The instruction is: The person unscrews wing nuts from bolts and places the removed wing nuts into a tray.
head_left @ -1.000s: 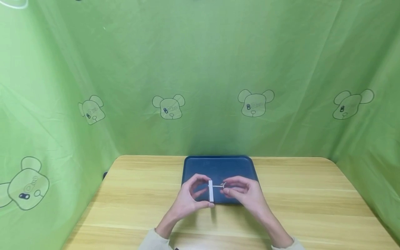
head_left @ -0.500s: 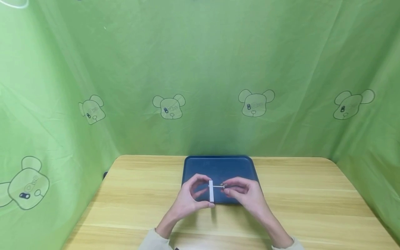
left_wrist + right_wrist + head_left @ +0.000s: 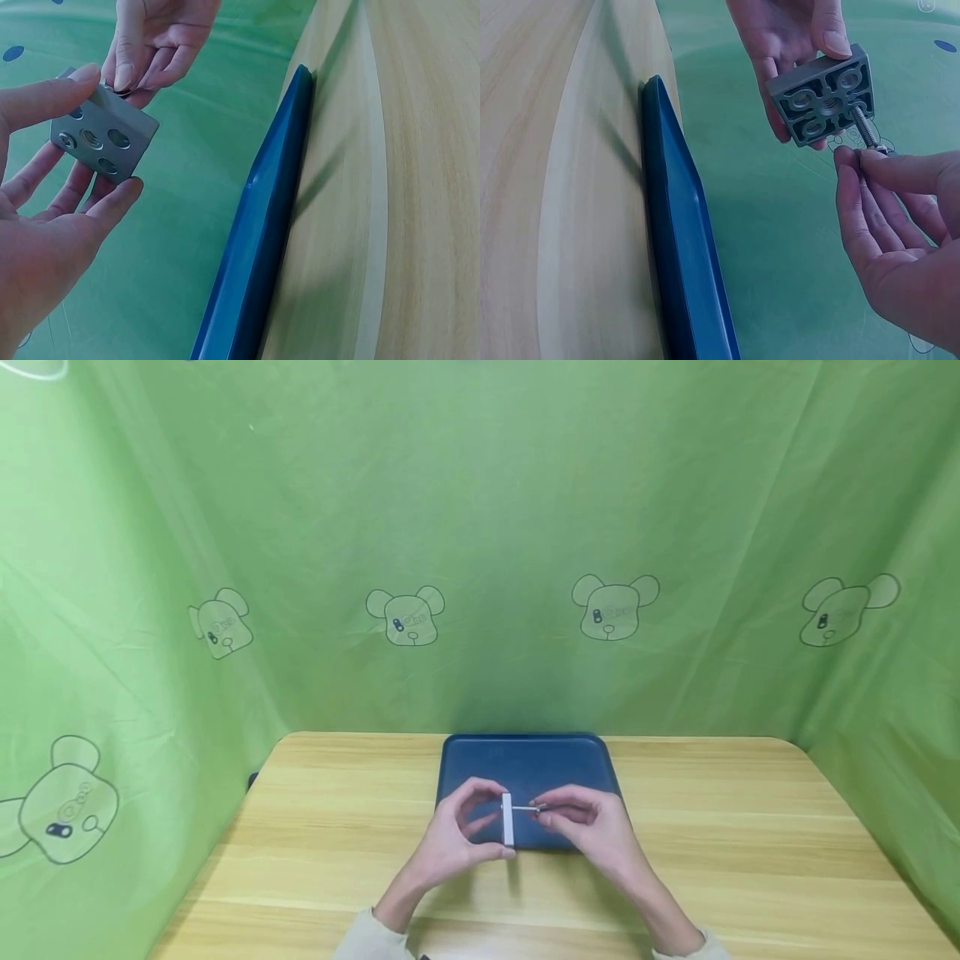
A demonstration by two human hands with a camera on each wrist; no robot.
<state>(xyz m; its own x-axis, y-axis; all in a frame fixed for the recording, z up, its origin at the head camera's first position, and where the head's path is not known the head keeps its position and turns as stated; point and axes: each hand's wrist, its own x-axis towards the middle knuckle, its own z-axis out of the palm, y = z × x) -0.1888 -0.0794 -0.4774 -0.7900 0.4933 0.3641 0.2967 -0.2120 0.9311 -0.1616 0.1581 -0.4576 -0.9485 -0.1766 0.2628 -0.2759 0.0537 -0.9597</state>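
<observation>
My left hand (image 3: pixel 453 839) holds a grey square block (image 3: pixel 507 821) by its edges, thumb on one side and fingers on the other. In the left wrist view the block (image 3: pixel 103 133) shows a flat face with several round holes; a bolt head (image 3: pixel 67 140) sits in a corner one. The right wrist view shows its ribbed back, where a threaded bolt (image 3: pixel 866 127) sticks out of a corner hole. At the bolt's free end, my right hand (image 3: pixel 600 827) pinches a small metal nut (image 3: pixel 883 149) between thumb and fingers, which partly hide it.
Below and behind the hands, a dark blue tray (image 3: pixel 525 760) with a raised rim lies on the wooden table (image 3: pixel 735 835). Green cloth (image 3: pixel 495 527) printed with bear heads hangs around the table at the back and sides.
The right fingertips have shifted slightly and the nut has turned on the bolt's end. My left hand and the block stay almost still.
</observation>
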